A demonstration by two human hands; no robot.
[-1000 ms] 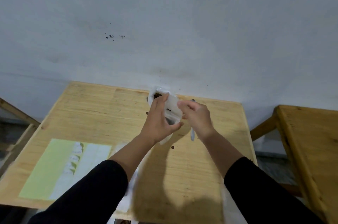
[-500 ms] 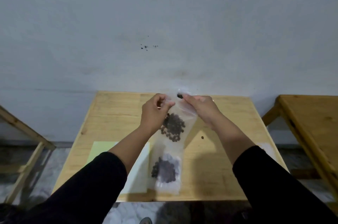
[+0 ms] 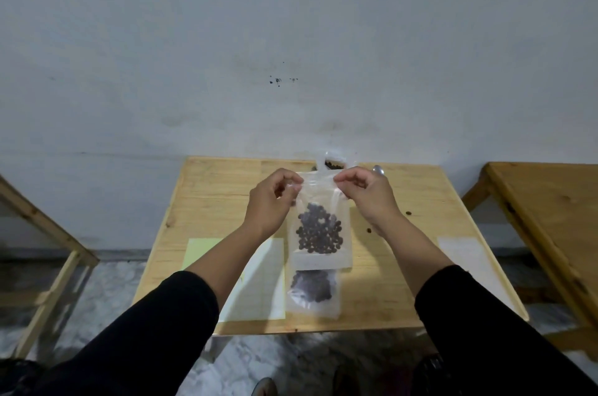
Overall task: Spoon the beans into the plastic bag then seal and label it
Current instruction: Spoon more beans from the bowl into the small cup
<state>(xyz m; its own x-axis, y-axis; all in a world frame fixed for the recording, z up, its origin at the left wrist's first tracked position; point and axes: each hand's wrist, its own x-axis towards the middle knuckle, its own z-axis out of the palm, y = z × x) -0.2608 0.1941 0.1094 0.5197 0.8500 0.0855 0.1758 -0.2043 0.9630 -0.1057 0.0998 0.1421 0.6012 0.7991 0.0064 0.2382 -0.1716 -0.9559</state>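
A clear plastic bag (image 3: 320, 230) with dark beans in its lower half hangs upright above the wooden table (image 3: 207, 195). My left hand (image 3: 270, 201) pinches the bag's top left corner and my right hand (image 3: 367, 191) pinches the top right corner, so the top strip is stretched between them. A second bag of beans (image 3: 313, 293) lies flat on the table below it. Behind the held bag stands a clear container with beans (image 3: 333, 164), and a spoon's bowl (image 3: 378, 170) shows just past my right hand.
A green and white sheet (image 3: 259, 282) lies at the table's front left and a white sheet (image 3: 462, 250) at its right. Loose beans (image 3: 369, 230) dot the table. Another wooden table (image 3: 550, 217) stands to the right, a wooden frame (image 3: 48, 233) to the left.
The view has swung down and steadied. The bag went from being gripped near the container to hanging upright, and my hands have spread apart to its two top corners.
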